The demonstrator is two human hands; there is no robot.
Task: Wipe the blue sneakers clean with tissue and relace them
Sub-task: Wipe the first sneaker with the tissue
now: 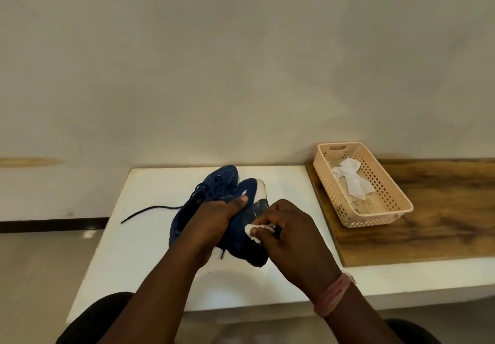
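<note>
Two blue sneakers lie on the white table (150,258). My left hand (214,220) grips the nearer sneaker (241,236), tilted on its side with its white toe pointing away. My right hand (289,233) pinches a crumpled white tissue (253,232) and presses it against that sneaker's side. The second sneaker (219,180) rests behind it, partly hidden by my left hand. A dark lace (150,211) trails from it to the left across the table.
A peach plastic basket (385,209) with used white tissue (351,180) inside stands on a wooden board (434,215) to the right. A plain wall rises behind the table. The table's left edge drops to the floor.
</note>
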